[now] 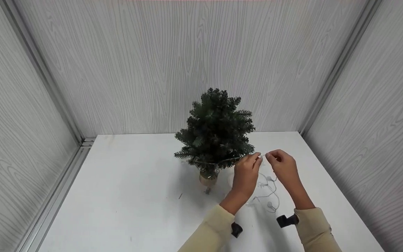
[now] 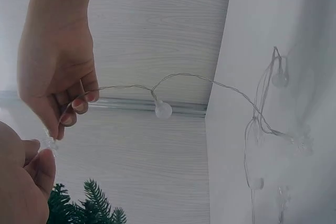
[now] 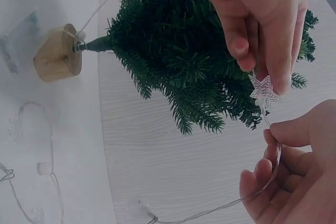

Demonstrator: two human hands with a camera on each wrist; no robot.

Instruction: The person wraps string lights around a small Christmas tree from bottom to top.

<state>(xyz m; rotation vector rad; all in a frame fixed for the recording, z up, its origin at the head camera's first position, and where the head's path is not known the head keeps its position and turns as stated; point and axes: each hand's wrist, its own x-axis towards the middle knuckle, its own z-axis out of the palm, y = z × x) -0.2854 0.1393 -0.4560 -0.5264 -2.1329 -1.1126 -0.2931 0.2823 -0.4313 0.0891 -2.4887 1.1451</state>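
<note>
A small green artificial Christmas tree (image 1: pixel 217 129) stands on a wooden base (image 3: pixel 55 61). To its right, my left hand (image 1: pixel 247 174) and my right hand (image 1: pixel 284 167) are close together with a short length of string lights between them. The left fingers hold the string beside a clear star-shaped light (image 3: pixel 265 93). Just past the star, my right thumb and fingertips (image 3: pixel 270 132) pinch the wire, which runs on across the right palm. Part of the string (image 1: pixel 231 159) crosses the tree's lower branches and leads to the left hand.
The loose rest of the string lights (image 1: pixel 273 196), with round bulbs (image 2: pixel 164 110) and stars, hangs from the right hand and lies on the white table (image 1: pixel 131 196). Wood-grain panels (image 1: pixel 145 63) enclose the back and sides. Small dark bits (image 1: pixel 180 196) lie near the base.
</note>
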